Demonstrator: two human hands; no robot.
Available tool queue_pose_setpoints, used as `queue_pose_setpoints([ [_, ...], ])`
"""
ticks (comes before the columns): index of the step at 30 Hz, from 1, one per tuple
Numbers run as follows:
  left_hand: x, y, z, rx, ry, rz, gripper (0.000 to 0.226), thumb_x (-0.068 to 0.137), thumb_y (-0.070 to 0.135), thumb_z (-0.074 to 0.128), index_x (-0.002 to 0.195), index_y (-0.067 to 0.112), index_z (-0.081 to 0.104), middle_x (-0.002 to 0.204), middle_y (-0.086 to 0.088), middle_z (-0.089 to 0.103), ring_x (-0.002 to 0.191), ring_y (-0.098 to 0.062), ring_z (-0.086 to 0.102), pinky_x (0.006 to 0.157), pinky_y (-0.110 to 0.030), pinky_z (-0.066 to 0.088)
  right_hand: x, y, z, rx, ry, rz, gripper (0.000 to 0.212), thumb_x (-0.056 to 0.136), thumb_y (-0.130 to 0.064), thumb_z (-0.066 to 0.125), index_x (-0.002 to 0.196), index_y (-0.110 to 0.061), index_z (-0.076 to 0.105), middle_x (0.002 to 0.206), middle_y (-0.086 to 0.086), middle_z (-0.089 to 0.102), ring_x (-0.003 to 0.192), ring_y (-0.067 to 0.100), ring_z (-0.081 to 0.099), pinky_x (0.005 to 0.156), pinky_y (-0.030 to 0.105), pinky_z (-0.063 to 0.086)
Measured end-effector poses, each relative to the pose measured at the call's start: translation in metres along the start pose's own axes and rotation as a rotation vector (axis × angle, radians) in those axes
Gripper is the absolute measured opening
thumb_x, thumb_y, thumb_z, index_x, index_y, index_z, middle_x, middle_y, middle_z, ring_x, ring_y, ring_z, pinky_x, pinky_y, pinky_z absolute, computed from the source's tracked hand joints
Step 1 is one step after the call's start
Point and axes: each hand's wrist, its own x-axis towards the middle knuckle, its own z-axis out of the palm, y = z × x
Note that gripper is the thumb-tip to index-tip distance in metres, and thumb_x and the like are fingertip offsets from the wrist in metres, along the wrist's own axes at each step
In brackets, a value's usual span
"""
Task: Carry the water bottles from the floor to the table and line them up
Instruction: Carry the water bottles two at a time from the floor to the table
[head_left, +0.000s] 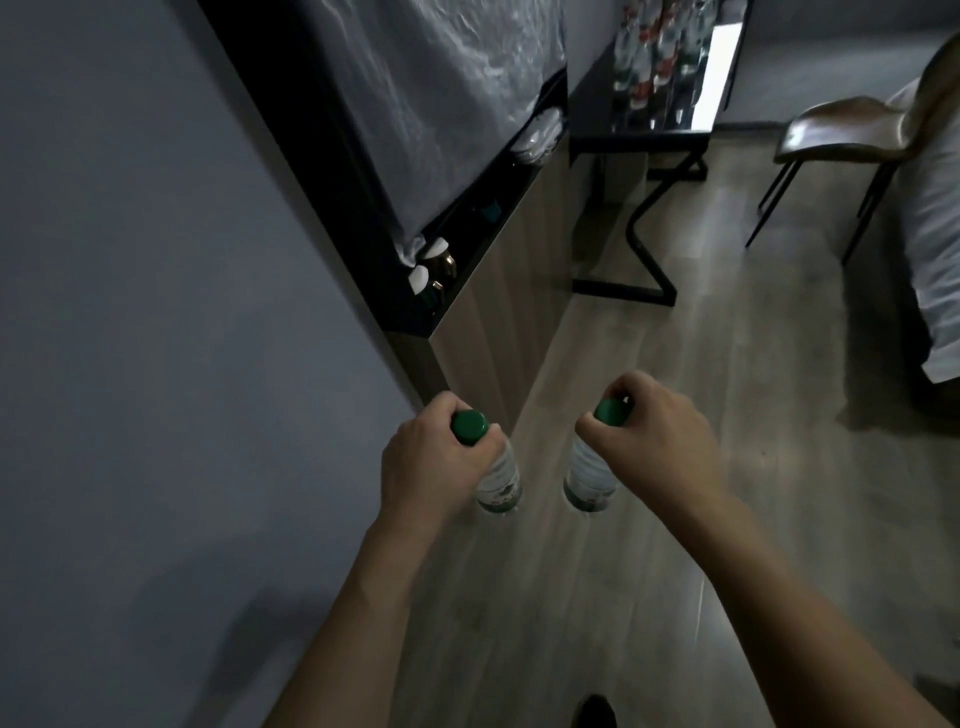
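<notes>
Pale wood-plank flooring (649, 415) ran ahead through a dim room toward the black-framed counter (639, 136) at the far end. Two clear plastic water bottles with green caps hung upright above that floor, long axes near vertical, caps toward the camera. The left-hand bottle (496, 475) was gripped at the neck by the left hand (434, 460), fingers (441, 410) curled round just under the cap. The right-hand bottle (589, 475) was held the same way by the right hand (657, 439), fingers clenched about its cap. The two bottles hung side by side, apart, neither touching the floor as far as could be told. The counter lay straight ahead and well apart from both hands, slightly nearer the right one; more bottles with red and white labels (649, 52) already stood on it, blurred. A long wood-fronted cabinet (498, 312) ran along the left, and a brown curved-seat chair (852, 124) stood beyond the counter's right edge. Judging by this, the carry was under way, with placing still to come.
</notes>
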Motion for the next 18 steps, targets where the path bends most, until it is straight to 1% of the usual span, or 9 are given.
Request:
queue_pose_setpoints([
  [4, 0.045, 0.018, 0.014, -0.014, 0.007, 0.039, 0.026, 0.077, 0.044, 0.072, 0.073, 0.026, 0.053, 0.057, 0.01, 0.054, 0.058, -0.007, 0.055, 0.053, -0.027, 0.041, 0.042, 0.008, -0.008, 0.0, 0.013, 0.027, 0.027, 0.077, -0.047, 0.064, 0.092, -0.026, 0.058, 0.08, -0.007, 0.063, 0.072, 0.016, 0.061, 0.066, 0.039, 0.056],
  [7, 0.077, 0.032, 0.031, -0.031, -0.007, 0.047, 0.026, 0.077, 0.044, 0.073, 0.074, 0.026, 0.054, 0.058, 0.012, 0.055, 0.061, -0.012, 0.058, 0.056, -0.029, 0.046, 0.073, 0.02, -0.013, 0.007, 0.019, 0.05, 0.025, 0.076, -0.047, 0.063, 0.09, -0.027, 0.057, 0.079, -0.007, 0.062, 0.072, 0.017, 0.061, 0.065, 0.039, 0.055],
  [11, 0.118, 0.059, 0.065, -0.065, -0.029, 0.05, 0.025, 0.076, 0.042, 0.074, 0.073, 0.026, 0.056, 0.059, 0.01, 0.057, 0.058, -0.004, 0.056, 0.054, -0.025, 0.043, 0.12, 0.047, -0.023, 0.005, 0.025, 0.078, 0.023, 0.074, -0.046, 0.063, 0.085, -0.027, 0.056, 0.076, -0.008, 0.062, 0.071, 0.018, 0.061, 0.064, 0.036, 0.053],
  [14, 0.152, 0.085, 0.095, -0.111, -0.03, 0.019, 0.025, 0.074, 0.041, 0.075, 0.071, 0.025, 0.056, 0.061, 0.011, 0.059, 0.057, -0.004, 0.056, 0.055, -0.027, 0.046, 0.161, 0.071, -0.035, 0.027, 0.024, 0.093, 0.022, 0.072, -0.045, 0.064, 0.082, -0.027, 0.056, 0.076, -0.008, 0.062, 0.073, 0.02, 0.061, 0.065, 0.037, 0.053],
  [16, 0.176, 0.105, 0.115, -0.142, -0.031, 0.009, 0.025, 0.074, 0.04, 0.075, 0.07, 0.025, 0.056, 0.062, 0.015, 0.059, 0.055, -0.005, 0.054, 0.055, -0.029, 0.048, 0.191, 0.086, -0.046, 0.023, 0.03, 0.096, 0.022, 0.072, -0.045, 0.063, 0.081, -0.027, 0.055, 0.074, -0.009, 0.061, 0.071, 0.02, 0.06, 0.063, 0.034, 0.05],
  [18, 0.2, 0.126, 0.134, -0.159, -0.039, 0.005, 0.025, 0.073, 0.04, 0.075, 0.07, 0.025, 0.056, 0.062, 0.015, 0.059, 0.055, -0.006, 0.054, 0.055, -0.03, 0.049, 0.22, 0.101, -0.057, 0.004, 0.037, 0.089, 0.022, 0.071, -0.045, 0.062, 0.08, -0.027, 0.053, 0.071, -0.01, 0.059, 0.069, 0.019, 0.059, 0.059, 0.03, 0.044],
])
